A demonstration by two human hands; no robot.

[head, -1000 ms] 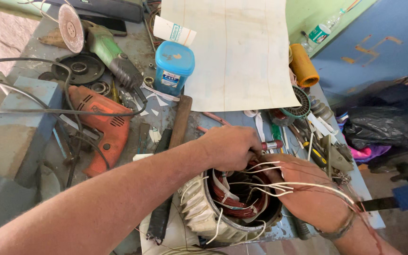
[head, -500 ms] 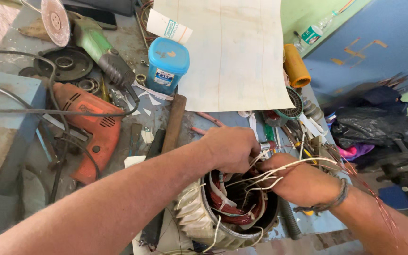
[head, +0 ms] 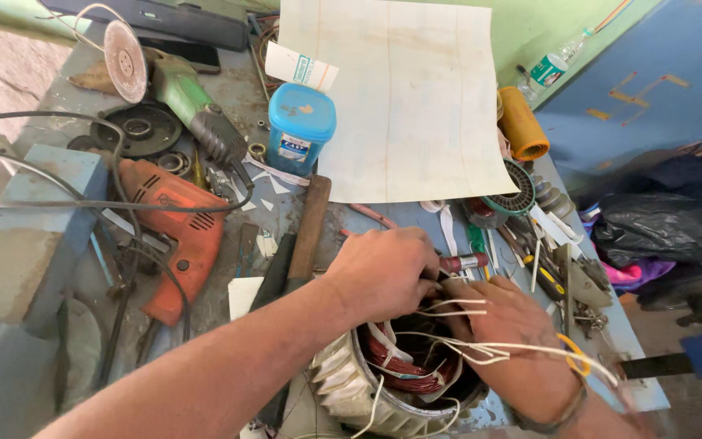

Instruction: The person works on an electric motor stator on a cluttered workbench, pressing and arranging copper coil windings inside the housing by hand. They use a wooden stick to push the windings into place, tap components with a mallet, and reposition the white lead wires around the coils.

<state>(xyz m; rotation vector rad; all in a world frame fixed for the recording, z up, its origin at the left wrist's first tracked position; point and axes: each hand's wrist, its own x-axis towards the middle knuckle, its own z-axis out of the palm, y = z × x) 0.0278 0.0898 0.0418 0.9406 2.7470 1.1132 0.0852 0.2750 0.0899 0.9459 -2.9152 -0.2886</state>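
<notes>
The surface (head: 286,203) carries the stator (head: 383,382) at its near edge. My 2 hands rest on its rim: left hand (head: 383,272) curled shut on the white wires (head: 457,309), right hand (head: 513,341) gripping wires too.

Copper-red windings (head: 404,362) with white leads (head: 481,351), orange drill (head: 179,232), green grinder (head: 184,97), blue tub (head: 301,128), yellowish roll (head: 523,123).
</notes>
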